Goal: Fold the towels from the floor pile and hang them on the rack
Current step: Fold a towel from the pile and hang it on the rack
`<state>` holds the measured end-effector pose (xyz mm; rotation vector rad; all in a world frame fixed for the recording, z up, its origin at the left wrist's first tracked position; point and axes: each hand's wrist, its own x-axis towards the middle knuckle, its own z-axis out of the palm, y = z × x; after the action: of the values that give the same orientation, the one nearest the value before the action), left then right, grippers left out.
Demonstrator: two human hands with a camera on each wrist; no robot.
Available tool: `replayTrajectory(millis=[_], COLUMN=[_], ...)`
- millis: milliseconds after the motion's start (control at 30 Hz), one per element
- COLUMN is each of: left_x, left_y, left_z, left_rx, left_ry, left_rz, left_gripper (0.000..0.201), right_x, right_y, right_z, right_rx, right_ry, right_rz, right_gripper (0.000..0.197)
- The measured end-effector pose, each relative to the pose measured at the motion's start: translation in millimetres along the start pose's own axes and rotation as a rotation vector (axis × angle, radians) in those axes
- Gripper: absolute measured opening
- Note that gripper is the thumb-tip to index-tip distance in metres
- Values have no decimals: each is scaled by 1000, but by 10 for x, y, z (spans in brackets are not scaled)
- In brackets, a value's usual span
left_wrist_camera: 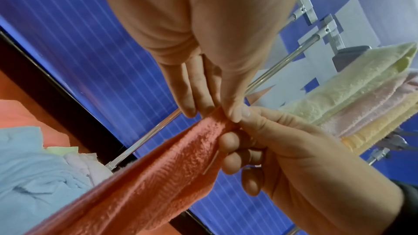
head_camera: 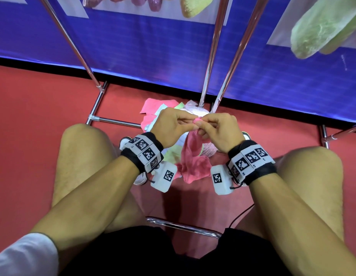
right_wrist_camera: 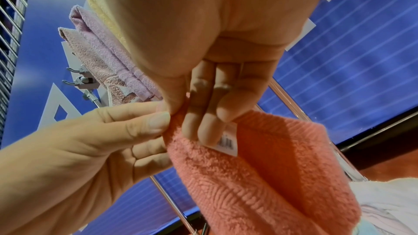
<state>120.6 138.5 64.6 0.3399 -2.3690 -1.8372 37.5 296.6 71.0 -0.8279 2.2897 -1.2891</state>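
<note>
Left hand and right hand pinch one corner of the pink towel, dangling above the floor pile, chrome rack poles behind the pile, green towel hung upper right

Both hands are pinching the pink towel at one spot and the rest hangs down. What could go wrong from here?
1. The left hand and right hand pinch the pink towel at nearly one point, so it hangs bunched; folding from there may come out crooked.
2. Its lower end hangs close above the pile and could snag another towel when lifted.
3. The label lies under the right fingers; a grip on it alone might slip.
</note>
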Motion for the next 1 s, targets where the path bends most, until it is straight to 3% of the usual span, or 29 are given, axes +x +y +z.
replayTrajectory(millis=[400,500,567,800,1000], left_x=[3,22,29,37,47], left_y=[104,156,165,156,79], left_z=[-83,-121,-163,-368,-491], left_rx=[-94,-131,-127,-131,-155], left_ry=[-50,-20,12,115,210], left_rz=[-10,-6,2,23,-5], left_gripper=[18,26,27,26,29], right_x=[13,15,18,34,3], right_y=[94,81,110,214,267], right_z=[-11,-5,0,-44,-111], right_rx=[-76,-143,-195,-336,-364], right_ry=[-4,2,-24,-153,-166], right_rz=[-40,-60,-60,38,195], right_gripper=[24,8,10,44,32])
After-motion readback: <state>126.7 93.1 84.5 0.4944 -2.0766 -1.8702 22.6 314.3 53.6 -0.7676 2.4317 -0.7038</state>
